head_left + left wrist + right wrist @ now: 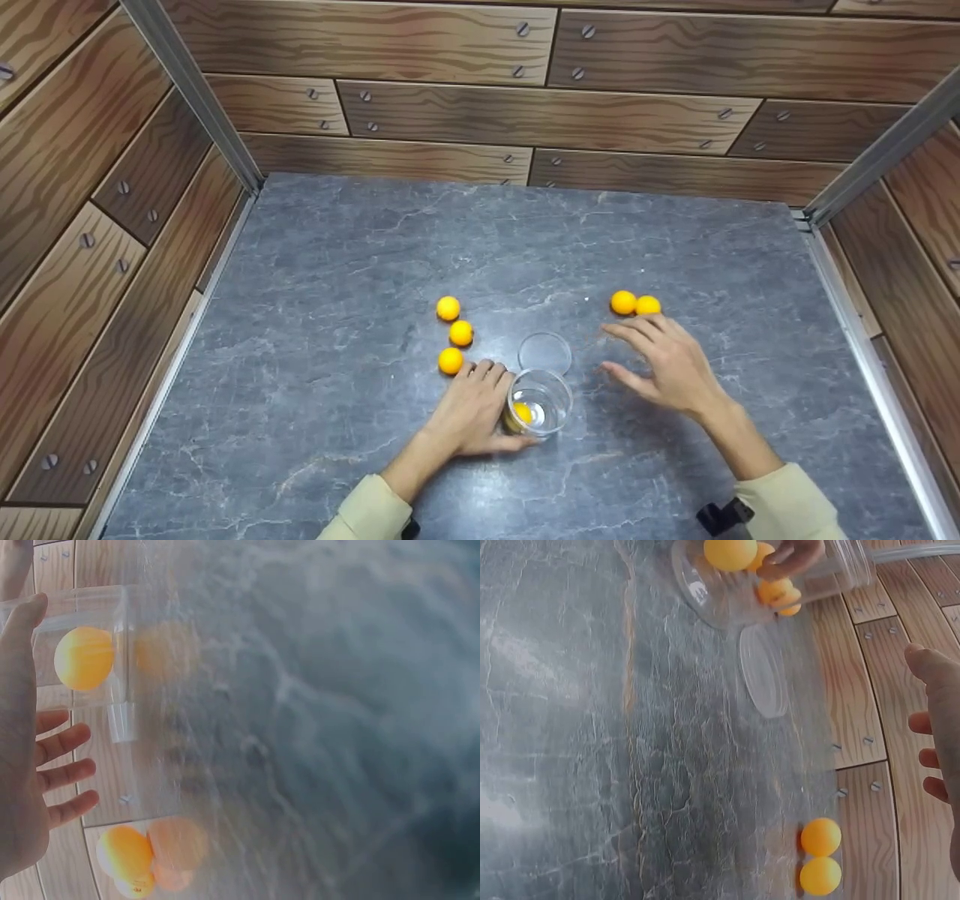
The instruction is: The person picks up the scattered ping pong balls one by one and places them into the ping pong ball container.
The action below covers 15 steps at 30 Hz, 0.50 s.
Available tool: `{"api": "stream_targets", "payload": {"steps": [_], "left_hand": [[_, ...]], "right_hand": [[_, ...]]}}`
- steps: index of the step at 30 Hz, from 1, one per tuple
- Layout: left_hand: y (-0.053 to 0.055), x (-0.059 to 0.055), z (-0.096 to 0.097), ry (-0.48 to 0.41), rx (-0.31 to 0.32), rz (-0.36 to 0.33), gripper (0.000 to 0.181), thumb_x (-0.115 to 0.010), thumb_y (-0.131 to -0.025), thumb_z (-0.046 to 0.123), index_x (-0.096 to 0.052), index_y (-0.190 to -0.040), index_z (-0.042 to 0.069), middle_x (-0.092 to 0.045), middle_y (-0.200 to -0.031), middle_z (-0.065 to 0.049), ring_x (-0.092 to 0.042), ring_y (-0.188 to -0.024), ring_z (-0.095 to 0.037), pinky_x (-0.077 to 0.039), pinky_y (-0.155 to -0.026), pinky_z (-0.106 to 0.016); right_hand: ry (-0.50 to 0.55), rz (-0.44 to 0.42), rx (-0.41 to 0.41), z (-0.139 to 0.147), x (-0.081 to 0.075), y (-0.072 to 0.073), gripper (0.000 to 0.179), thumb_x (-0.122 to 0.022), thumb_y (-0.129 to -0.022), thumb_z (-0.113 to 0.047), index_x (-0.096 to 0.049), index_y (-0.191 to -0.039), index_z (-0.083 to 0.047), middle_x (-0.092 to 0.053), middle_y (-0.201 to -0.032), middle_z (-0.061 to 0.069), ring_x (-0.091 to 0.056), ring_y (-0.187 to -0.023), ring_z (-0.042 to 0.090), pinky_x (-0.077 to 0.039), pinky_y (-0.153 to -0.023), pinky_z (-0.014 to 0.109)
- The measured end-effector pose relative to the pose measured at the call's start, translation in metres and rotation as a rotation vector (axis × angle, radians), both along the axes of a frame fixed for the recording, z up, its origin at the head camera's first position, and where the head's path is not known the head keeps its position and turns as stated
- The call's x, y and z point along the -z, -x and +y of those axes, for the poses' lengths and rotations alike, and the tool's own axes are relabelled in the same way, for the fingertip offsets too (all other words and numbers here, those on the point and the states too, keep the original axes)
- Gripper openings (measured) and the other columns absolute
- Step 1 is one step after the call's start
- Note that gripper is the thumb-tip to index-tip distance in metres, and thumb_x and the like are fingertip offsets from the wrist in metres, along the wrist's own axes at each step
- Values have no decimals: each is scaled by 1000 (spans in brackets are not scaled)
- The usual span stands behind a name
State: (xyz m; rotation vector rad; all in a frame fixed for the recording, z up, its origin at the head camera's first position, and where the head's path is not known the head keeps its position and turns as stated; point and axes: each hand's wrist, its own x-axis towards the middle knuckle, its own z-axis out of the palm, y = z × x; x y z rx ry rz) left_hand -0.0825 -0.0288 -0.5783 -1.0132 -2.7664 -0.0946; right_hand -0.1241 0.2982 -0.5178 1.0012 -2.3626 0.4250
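Note:
My left hand (pixel 476 412) holds the left side of a clear plastic jar (pixel 559 409), thumb on its near side. The jar stands upright with its mouth uncovered, and an orange ball (pixel 84 658) lies inside at the bottom. My right hand (pixel 664 364) is in the air to the right of the jar, fingers spread and holding nothing. Its fingertips are near two orange balls (pixel 622 302) that lie side by side. In the right wrist view these balls (pixel 821 838) sit apart from the hand. Behind the jar lies a clear round lid (pixel 763 671).
Three more orange balls (pixel 461 333) lie in a loose row beyond my left hand, the nearest close to its fingers. The grey marbled tabletop (pixel 337 300) is bounded by wood-patterned walls (pixel 442 45) at the back and both sides.

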Motion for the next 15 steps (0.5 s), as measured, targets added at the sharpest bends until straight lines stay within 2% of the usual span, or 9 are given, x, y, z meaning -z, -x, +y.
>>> {"api": "stream_targets", "payload": {"steps": [7,15], "left_hand": [[-1,-1,-1,-3,-3,-23,93,-47,-81,94,-58,-129,16,-67,-122,-2,-63,-116,-23,-51,-102,-41],[0,-2,-1,9,-5,-21,93,-45,-81,96,-59,-128,16,-67,-122,-2,-63,-117,-22,-51,-102,-41]], "right_hand": [[22,-65,67,11,9,7,55,-81,-85,-38,-72,-132,-13,-76,-123,6,-66,-108,29,-51,-93,45],[24,-123,148,24,24,16,60,-84,-81,-37,-70,-134,-11,-74,-120,12,-65,-109,36,-51,-96,53]]}}
